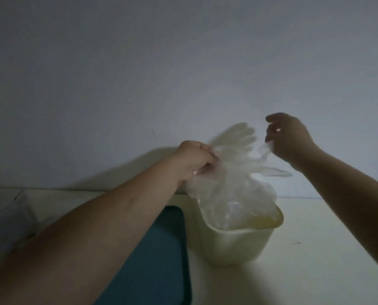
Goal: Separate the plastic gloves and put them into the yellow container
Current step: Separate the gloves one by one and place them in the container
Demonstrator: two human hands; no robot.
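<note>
At 6 o'clock in the view a dark teal tray (161,260) lies on the pale bench (315,249). Touching its right edge, at 5 o'clock, stands the yellow container (234,245), with clear plastic heaped inside. Above its rim hangs a bunch of plastic gloves (232,172), blurred, their fingers fanning upward. The left hand (194,159), at 11 o'clock from the container, is clenched on the bunch's left edge. The right hand (287,137), at 1 o'clock, pinches one thin glove edge. A plain grey wall (183,62) stands behind.
</note>
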